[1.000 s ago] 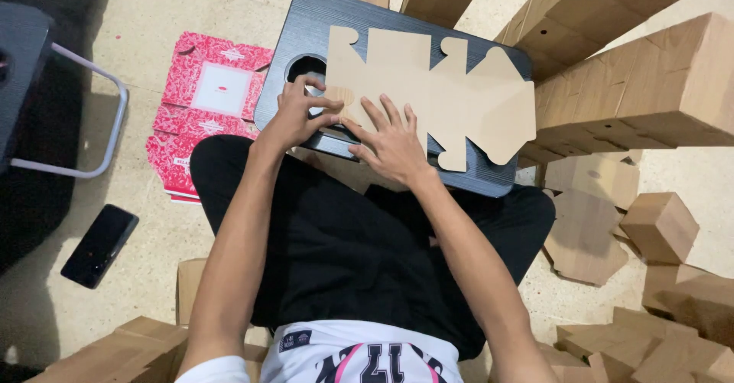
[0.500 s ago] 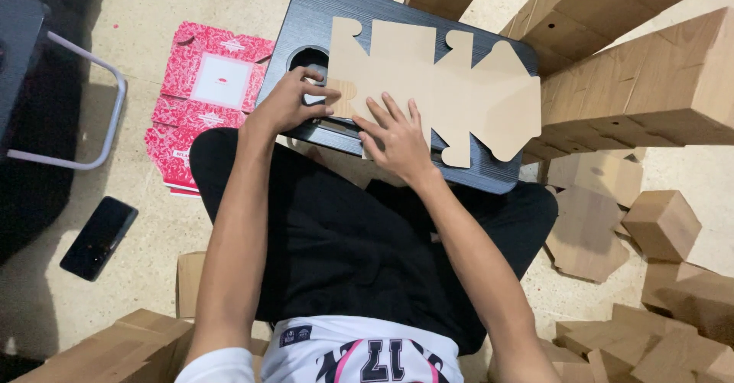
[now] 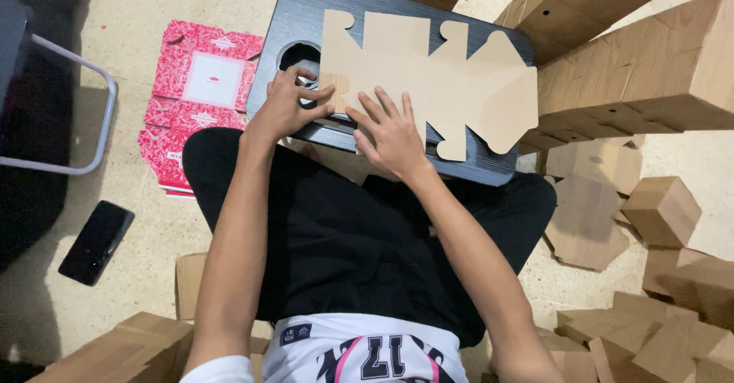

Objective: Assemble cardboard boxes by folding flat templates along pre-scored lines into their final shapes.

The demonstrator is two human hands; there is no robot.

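A flat die-cut brown cardboard box blank [image 3: 443,77] lies unfolded on a small dark lap table [image 3: 306,8] across my legs. My left hand [image 3: 287,104] pinches the blank's near left flap with curled fingers, over a round hole in the table. My right hand [image 3: 394,134] lies flat on the blank's near edge, fingers spread, pressing it down.
Flat red and white printed box blanks [image 3: 202,85] lie on the floor at left, near a metal chair leg [image 3: 73,111]. A black phone [image 3: 95,241] lies lower left. Stacks of folded brown boxes [image 3: 634,62] fill the right side; more [image 3: 673,291] crowd the lower right and lower left.
My left hand has shifted slightly on the flap, its fingers curling tighter. The right hand stays flat on the blank. The view has drifted a little.
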